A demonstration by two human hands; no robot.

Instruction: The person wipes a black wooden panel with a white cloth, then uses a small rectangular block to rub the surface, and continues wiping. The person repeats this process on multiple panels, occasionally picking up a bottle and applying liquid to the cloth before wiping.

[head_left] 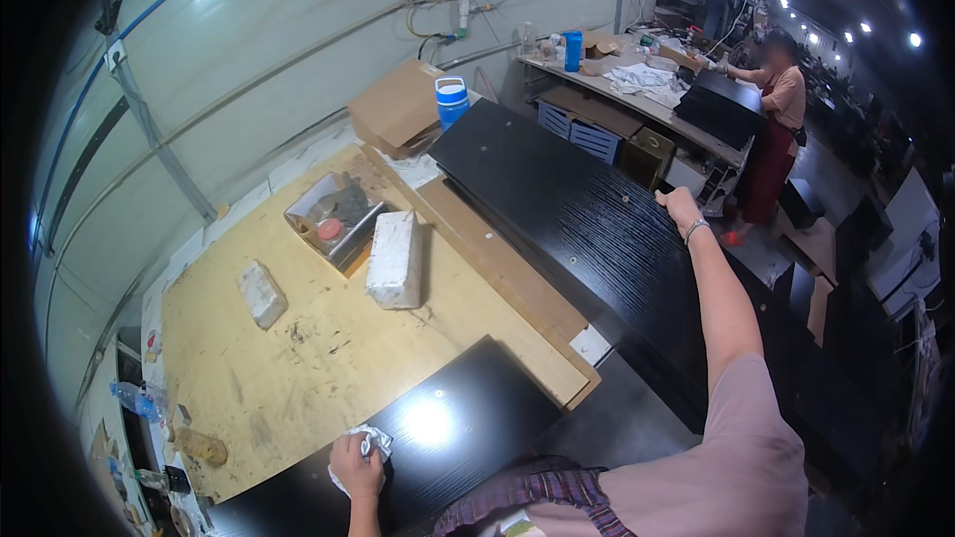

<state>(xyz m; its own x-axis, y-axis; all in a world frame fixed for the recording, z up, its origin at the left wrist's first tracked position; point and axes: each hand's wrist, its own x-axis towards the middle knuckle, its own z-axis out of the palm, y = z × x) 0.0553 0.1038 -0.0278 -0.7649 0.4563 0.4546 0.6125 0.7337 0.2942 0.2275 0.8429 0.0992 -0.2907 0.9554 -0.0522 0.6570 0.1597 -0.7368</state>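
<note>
Head view: Person works bare-handed across two dark panels, one arm to each.
Near panel: Glossy black near panel (pixel 507 428) lies along the near side of the work area, overlapping the yellowish tabletop (pixel 219 338); the person's striped apron (pixel 527 492) covers part of its near edge.
Left hand: The left hand (pixel 356 467) bunches a white cloth (pixel 376 440) against that panel, fingers closed around the crumpled fabric.
Cloth work: Pressure is best kept light and even, with strokes along the wood grain and a clean fold turned out often; a loose, wadded cloth could leave streaks.
Light check: White glare (pixel 432 420) just right of the cloth offers a ready place to look for smears, judged at a low angle.
Tabletop: Two white blocks, a larger one (pixel 394 259) and a smaller one (pixel 262 294), sit beyond the near panel beside an open box of odds and ends (pixel 335 219); wide strokes should stay clear of them.
Right hand: The right hand (pixel 682 209) reaches far right, fingers curled onto the long edge of the far panel (pixel 557 199); their undersides are hidden.
Far panel: Grained and black, it lies right of the tabletop. A firm grip at the edge, with any lift taken before a slide, should spare its face from scratches.
Background: Blue jug (pixel 452 104) stands past its far end; a co-worker (pixel 781 99) stands at another tabletop (pixel 637 109), far right.
</note>
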